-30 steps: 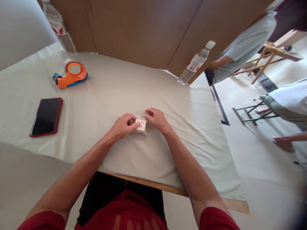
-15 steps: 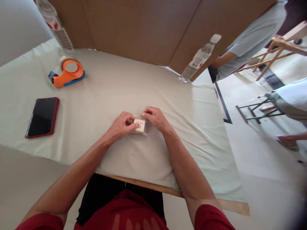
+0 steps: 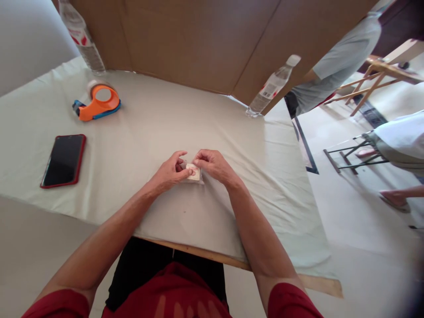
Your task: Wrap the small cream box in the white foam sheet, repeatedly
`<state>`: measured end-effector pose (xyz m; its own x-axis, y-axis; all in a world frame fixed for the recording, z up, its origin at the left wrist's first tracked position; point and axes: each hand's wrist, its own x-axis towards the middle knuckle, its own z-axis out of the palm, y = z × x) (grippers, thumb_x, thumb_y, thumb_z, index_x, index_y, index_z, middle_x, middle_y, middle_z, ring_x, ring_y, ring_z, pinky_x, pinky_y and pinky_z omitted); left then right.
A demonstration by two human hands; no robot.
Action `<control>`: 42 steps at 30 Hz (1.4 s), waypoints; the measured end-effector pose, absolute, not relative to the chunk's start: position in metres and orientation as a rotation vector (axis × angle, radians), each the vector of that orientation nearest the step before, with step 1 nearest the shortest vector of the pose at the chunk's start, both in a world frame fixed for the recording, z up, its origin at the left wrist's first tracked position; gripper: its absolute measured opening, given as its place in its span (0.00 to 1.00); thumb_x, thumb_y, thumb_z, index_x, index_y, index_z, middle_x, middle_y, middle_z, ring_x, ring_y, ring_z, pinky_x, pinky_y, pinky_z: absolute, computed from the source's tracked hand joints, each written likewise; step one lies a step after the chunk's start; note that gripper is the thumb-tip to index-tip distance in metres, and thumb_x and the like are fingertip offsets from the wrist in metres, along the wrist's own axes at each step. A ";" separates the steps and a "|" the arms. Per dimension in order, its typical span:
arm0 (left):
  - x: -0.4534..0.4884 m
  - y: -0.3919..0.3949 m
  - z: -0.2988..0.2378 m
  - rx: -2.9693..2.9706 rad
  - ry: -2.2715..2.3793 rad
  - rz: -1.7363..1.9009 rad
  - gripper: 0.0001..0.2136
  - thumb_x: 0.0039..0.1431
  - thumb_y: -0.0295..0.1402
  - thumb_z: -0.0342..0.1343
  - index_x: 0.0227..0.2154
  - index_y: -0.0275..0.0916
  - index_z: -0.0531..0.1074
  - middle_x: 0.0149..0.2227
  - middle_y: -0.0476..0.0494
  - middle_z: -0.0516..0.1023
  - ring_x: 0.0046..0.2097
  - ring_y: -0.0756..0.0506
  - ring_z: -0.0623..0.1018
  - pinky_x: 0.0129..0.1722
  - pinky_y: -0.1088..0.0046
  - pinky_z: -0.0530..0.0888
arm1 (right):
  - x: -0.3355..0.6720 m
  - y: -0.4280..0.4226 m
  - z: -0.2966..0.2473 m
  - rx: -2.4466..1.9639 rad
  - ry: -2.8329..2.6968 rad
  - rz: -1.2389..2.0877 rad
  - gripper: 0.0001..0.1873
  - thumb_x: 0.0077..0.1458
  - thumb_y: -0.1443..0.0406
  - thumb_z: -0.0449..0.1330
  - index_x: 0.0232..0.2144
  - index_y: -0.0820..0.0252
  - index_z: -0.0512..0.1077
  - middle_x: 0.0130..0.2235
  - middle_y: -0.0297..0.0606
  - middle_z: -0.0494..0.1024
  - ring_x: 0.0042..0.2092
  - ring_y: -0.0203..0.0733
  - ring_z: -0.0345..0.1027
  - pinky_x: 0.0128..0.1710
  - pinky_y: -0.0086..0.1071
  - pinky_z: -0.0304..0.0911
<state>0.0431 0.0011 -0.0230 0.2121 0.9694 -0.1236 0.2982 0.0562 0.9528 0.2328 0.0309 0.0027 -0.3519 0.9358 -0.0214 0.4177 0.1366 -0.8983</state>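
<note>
A small pale box (image 3: pixel 195 173) with red print lies on the cloth in front of me, with clear plastic film around it. The thumb of my left hand (image 3: pixel 172 171) presses on its printed face, while the index finger is raised and the other fingers curl at its left side. At the far right edge of the box, my right hand (image 3: pixel 212 164) pinches with thumb and forefinger at the plastic wrapper (image 3: pixel 201 181). The exact bit between those fingertips is mostly hidden.
Farther left are an orange tape dispenser (image 3: pixel 101 100) and a red-edged phone (image 3: pixel 63 161). Two plastic bottles, one left (image 3: pixel 84 42) and one right (image 3: pixel 273 86), stand against an upright cardboard panel (image 3: pixel 192 39). Beyond it are a person's grey sleeve (image 3: pixel 347 48) and a folding stool (image 3: pixel 351 154).
My right hand has moved slightly left, onto the far edge of the box. My left index finger has lifted off the box. The whole view has shifted a little.
</note>
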 end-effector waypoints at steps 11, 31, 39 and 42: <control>0.043 0.007 -0.024 1.575 1.212 0.772 0.18 0.52 0.44 0.60 0.40 0.37 0.78 0.27 0.52 0.68 0.30 0.49 0.67 0.31 0.73 0.64 | 0.233 0.011 0.010 -1.387 -2.264 0.554 0.10 0.58 0.68 0.56 0.32 0.58 0.79 0.33 0.36 0.83 0.34 0.40 0.72 0.41 0.33 0.60; 0.043 0.004 -0.026 1.640 1.275 0.830 0.21 0.54 0.44 0.57 0.46 0.37 0.77 0.31 0.49 0.72 0.33 0.48 0.70 0.35 0.71 0.68 | 0.258 -0.008 0.000 -1.184 -1.980 0.572 0.17 0.61 0.60 0.59 0.51 0.52 0.75 0.62 0.44 0.73 0.63 0.49 0.66 0.59 0.46 0.63; 0.042 -0.001 -0.020 1.588 1.274 0.841 0.26 0.54 0.45 0.59 0.53 0.36 0.74 0.39 0.45 0.76 0.37 0.46 0.74 0.42 0.70 0.72 | 0.245 -0.008 -0.034 -1.087 -2.002 0.744 0.25 0.57 0.57 0.63 0.57 0.51 0.71 0.63 0.46 0.71 0.65 0.51 0.64 0.63 0.50 0.59; 0.042 -0.001 -0.018 1.586 1.245 0.821 0.26 0.56 0.45 0.58 0.54 0.35 0.73 0.39 0.45 0.76 0.38 0.47 0.74 0.43 0.69 0.72 | 0.242 -0.010 -0.040 -1.087 -2.081 0.578 0.21 0.59 0.56 0.62 0.54 0.51 0.75 0.62 0.46 0.73 0.64 0.53 0.64 0.65 0.52 0.57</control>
